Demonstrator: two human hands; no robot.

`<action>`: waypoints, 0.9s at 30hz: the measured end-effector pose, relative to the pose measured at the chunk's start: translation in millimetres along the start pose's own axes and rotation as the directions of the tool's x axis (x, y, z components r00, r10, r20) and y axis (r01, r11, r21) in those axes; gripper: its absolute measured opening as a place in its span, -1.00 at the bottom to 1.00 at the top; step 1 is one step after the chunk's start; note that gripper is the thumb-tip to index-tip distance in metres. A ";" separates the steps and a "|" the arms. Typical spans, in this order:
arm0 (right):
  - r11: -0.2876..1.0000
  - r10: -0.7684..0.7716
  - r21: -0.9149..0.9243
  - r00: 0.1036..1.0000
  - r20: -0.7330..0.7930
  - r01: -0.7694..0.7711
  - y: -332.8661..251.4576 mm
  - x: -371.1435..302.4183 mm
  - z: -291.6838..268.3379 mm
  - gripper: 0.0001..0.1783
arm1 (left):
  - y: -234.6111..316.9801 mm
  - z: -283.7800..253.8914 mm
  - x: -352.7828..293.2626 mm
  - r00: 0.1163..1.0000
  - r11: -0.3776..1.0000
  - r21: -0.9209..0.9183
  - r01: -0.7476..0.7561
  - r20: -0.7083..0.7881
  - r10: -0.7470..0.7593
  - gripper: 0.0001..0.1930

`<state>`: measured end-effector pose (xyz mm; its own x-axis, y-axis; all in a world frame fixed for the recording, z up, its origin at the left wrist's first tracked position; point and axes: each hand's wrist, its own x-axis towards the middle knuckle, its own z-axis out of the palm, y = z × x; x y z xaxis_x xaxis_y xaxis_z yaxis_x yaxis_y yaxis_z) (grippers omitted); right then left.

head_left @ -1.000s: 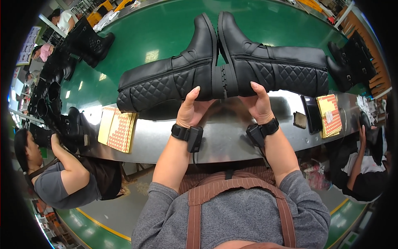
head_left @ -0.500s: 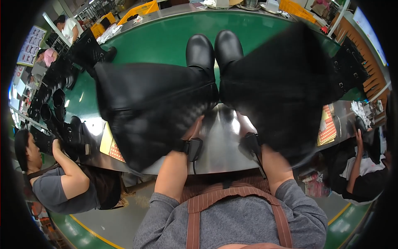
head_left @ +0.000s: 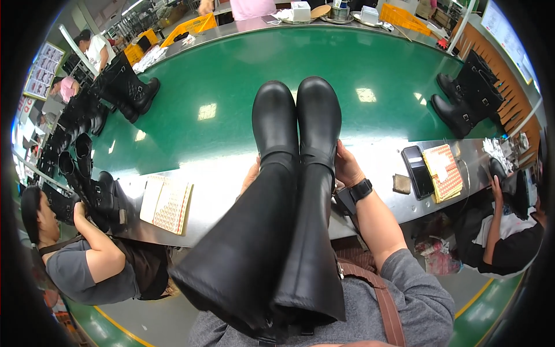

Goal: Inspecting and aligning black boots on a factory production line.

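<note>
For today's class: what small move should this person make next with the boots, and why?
I'd probably swing the shaft of the left boot inward, toward the right boot: the toes lie side by side, yet that shaft slants off to the left. The right hand holds the right boot's right side; the left hand is mostly hidden behind the left boot.

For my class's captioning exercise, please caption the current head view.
Left hand and right hand hold two tall black leather-like boots side by side.

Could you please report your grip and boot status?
Left grip beside left boot, mostly hidden. Right grip holding right boot. Boots side by side, pointing away. Left boot blocks view of left forearm.
</note>
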<state>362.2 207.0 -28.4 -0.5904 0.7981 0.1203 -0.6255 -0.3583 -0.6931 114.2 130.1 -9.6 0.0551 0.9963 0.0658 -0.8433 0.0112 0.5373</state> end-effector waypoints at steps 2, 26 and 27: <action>0.999 0.037 0.020 0.999 0.012 -0.037 -3.1 -0.1 -2.0 -0.26 | 0.2 -1.0 0.4 1.000 0.999 -0.032 0.012 0.008 -0.012 -0.60; 0.763 0.086 0.598 0.956 0.282 -0.245 -15.5 5.3 32.7 -0.37 | 3.1 -3.4 11.3 0.979 0.932 -0.345 0.111 0.197 -0.044 -0.42; 0.762 0.087 0.598 0.954 0.286 -0.249 -16.0 4.0 33.9 -0.34 | 4.6 -3.6 11.6 0.954 0.903 -0.412 0.120 0.300 0.011 -0.40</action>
<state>352.5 199.5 7.3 -0.7637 0.5917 0.2579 -0.6347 -0.7612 -0.1330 109.1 142.0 -9.4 0.2042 0.9249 0.3209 -0.9754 0.1643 0.1470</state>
